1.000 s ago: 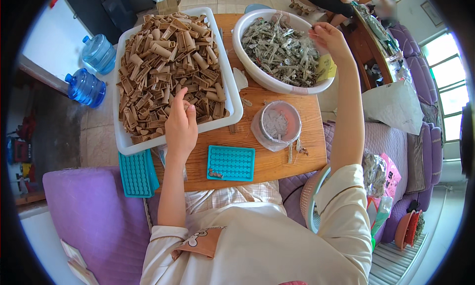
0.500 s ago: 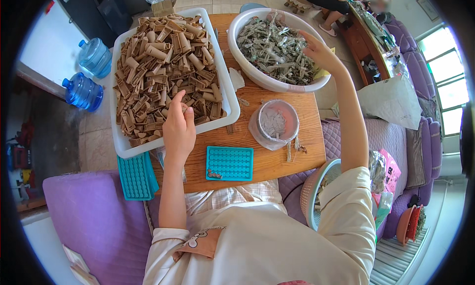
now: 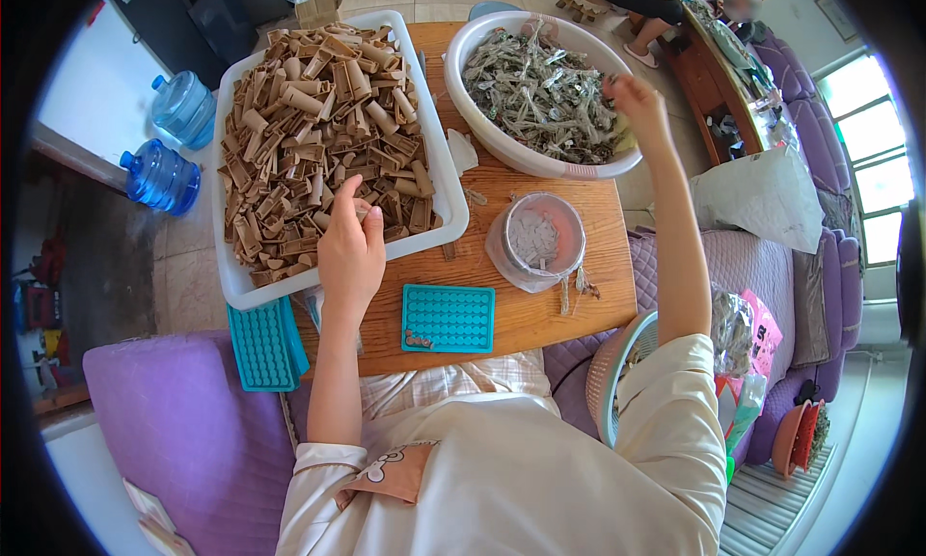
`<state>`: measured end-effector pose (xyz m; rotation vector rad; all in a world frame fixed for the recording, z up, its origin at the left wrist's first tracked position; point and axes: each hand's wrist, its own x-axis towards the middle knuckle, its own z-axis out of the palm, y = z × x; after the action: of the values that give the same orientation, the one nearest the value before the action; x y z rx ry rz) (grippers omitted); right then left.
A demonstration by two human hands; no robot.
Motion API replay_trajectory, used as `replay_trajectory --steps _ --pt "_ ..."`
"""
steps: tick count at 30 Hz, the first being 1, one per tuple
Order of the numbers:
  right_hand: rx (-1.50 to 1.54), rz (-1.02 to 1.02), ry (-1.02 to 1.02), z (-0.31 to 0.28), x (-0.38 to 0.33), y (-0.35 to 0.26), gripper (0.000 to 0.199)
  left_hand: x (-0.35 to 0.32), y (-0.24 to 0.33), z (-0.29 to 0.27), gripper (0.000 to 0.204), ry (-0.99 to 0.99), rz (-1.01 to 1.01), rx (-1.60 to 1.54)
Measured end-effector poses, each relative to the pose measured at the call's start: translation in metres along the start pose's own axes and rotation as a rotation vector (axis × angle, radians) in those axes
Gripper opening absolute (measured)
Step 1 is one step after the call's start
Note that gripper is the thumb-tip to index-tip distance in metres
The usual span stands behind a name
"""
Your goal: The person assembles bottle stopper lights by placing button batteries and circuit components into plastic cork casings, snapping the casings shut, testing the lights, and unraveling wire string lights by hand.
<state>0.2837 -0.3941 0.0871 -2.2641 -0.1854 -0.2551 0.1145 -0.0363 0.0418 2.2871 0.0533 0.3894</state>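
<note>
Left hand (image 3: 349, 252): over the near edge of the white tray (image 3: 439, 170), fingers curled on one brown tube (image 3: 361, 209).
Right hand (image 3: 639, 108): in the white bowl (image 3: 502, 141), on the grey strips (image 3: 540, 93); cannot tell if the fingers grip any.
Surface (image 3: 540, 315): carries tray, bowl, teal mould (image 3: 449, 317), small plastic tub (image 3: 536, 240).

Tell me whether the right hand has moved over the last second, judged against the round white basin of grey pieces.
Yes. The right hand dropped from the white basin's far rim to its near right side.
</note>
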Motion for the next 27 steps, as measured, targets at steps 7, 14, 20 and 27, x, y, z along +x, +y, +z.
replay_trajectory --steps 7,14,20,27 --pt "1.161 -0.186 -0.121 -0.022 0.011 -0.087 0.021 -0.004 -0.008 0.001 0.032 0.088 0.026 0.039" --pt "1.38 -0.195 -0.367 0.053 -0.059 -0.14 0.025 -0.011 -0.005 -0.013 0.026 0.021 -0.051 -0.412" --pt "0.486 -0.35 -0.471 0.088 -0.147 -0.188 0.029 -0.035 0.051 -0.026 0.032 0.028 0.2 -0.855" --pt "0.324 -0.522 -0.296 0.098 -0.165 -0.183 0.023 -0.054 0.048 -0.025 0.03 -0.209 -0.05 -0.884"
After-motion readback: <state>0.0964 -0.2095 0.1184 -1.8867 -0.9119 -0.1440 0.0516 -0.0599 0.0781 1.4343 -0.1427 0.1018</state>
